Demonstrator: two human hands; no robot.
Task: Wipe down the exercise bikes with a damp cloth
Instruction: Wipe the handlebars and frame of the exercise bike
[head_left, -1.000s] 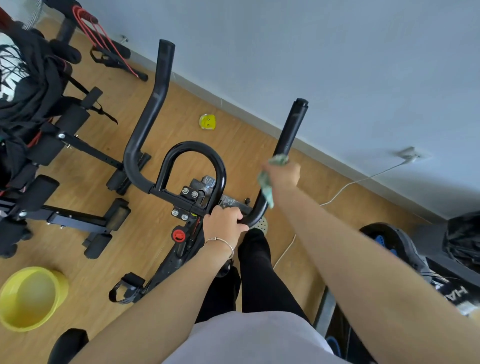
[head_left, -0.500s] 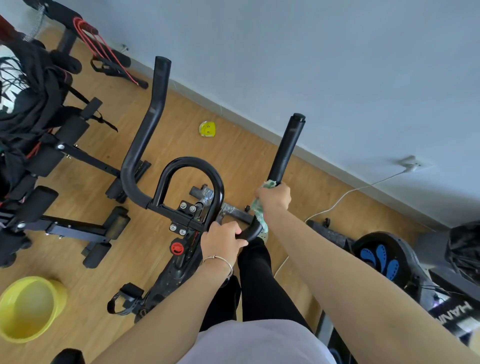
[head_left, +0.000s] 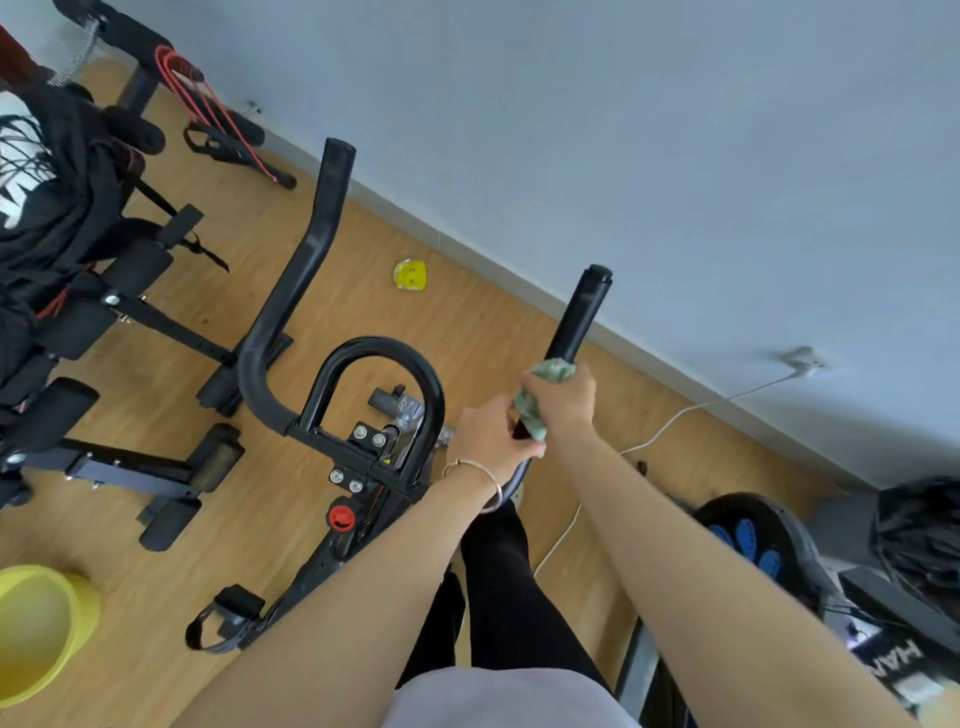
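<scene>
Forearms first, both reaching out over your dark-clad legs toward the exercise bike (head_left: 363, 462), and your hands meet on the right-hand handlebar (head_left: 576, 322). Your left hand (head_left: 488, 436), bracelet at the wrist, is curled shut around the lower bend of that bar, right up against your right hand (head_left: 563, 402). That right hand is closed over the green damp cloth (head_left: 535, 410), which is bunched around the bar just below the bare upper stretch.

Keep the cloth wrapped fully round the tube, not just pressed on the near face, and I'd slide it up to the end cap with a slight twist so the far side gets cleaned too. Let the left hand steady the bar; the frame looks light enough to rock.

Further out, the centre loop (head_left: 384, 364) and the left-hand handlebar (head_left: 306, 260) look like your next passes, though I can't tell whether they're already wiped. The yellow bucket (head_left: 36, 629) sits on the floor to your left, handy for a rinse. Mind the white cable (head_left: 675, 421) trailing along the floor toward the wall on your right.
</scene>
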